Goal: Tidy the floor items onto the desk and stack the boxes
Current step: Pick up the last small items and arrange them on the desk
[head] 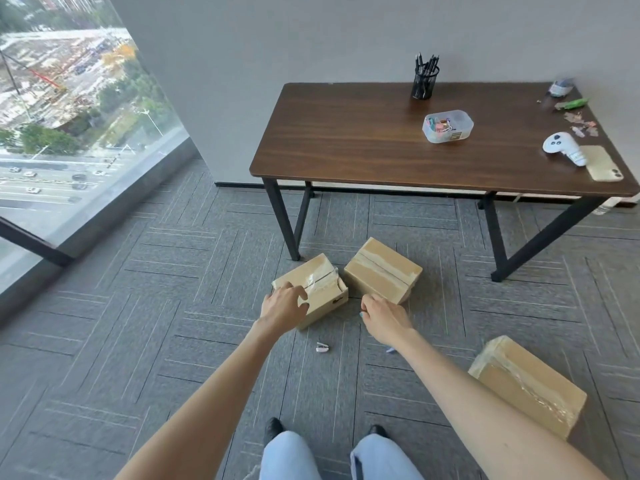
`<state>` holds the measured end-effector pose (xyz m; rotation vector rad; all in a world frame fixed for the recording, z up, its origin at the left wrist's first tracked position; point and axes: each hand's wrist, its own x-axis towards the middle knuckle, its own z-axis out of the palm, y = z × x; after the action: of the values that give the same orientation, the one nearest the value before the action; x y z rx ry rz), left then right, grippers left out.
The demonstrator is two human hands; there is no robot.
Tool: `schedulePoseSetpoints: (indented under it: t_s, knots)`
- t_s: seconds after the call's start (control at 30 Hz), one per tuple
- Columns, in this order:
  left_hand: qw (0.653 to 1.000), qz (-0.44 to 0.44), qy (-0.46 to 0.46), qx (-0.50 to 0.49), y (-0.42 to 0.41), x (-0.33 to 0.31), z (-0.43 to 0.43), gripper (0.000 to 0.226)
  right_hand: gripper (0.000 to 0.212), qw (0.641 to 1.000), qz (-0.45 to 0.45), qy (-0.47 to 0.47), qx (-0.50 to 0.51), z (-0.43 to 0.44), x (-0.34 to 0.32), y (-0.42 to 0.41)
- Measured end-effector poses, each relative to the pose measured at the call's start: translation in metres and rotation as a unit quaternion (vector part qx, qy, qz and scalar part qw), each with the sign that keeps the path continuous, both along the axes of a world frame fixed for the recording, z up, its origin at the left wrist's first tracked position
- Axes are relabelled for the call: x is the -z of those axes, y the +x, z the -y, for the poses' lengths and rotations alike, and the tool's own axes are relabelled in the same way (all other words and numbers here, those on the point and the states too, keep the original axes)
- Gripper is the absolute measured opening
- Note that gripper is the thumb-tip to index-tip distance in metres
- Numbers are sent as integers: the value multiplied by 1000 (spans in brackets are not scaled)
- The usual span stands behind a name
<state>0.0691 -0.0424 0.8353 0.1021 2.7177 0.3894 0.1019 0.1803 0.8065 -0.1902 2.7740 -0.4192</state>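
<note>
Two taped cardboard boxes sit side by side on the carpet in front of the desk (346, 161). My left hand (284, 308) lies with spread fingers over the near corner of the left box (320, 284). My right hand (384, 318) hovers with curled fingers just in front of the right box (382, 270). A small teal speck shows at its thumb, and I cannot tell whether it is a held item. A third box (528, 384) lies on the floor at the right. A small white clip (322, 348) and a bluish bit (390, 349) lie on the carpet.
The desk carries a black pen cup (425, 79), a clear tub of clips (447, 126), a white controller (562, 147), a phone (602, 163) and loose clips (581, 124) at the right. Black desk legs (284, 220) stand just behind the boxes. A glass wall runs along the left.
</note>
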Motion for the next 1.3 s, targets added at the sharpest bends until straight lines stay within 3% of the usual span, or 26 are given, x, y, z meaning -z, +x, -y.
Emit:
schedulePoseSetpoints:
  t_s: [0.37, 0.67, 0.87, 1.13, 1.3]
  knots:
    - [997, 32, 13, 74, -5, 35, 113, 27, 12, 995, 35, 0, 88, 113, 28, 28]
    - [988, 85, -9, 126, -9, 138, 192, 25, 15, 988, 48, 2, 146, 172, 117, 36]
    - [986, 63, 1, 151, -38, 275, 158, 22, 14, 981, 53, 15, 185, 144, 248, 27]
    - [983, 26, 17, 181, -63, 517, 93, 23, 19, 971, 46, 71, 225, 84, 474, 15]
    - [975, 29, -10, 222, -71, 659, 59, 39, 17, 971, 42, 67, 226, 63, 603, 0]
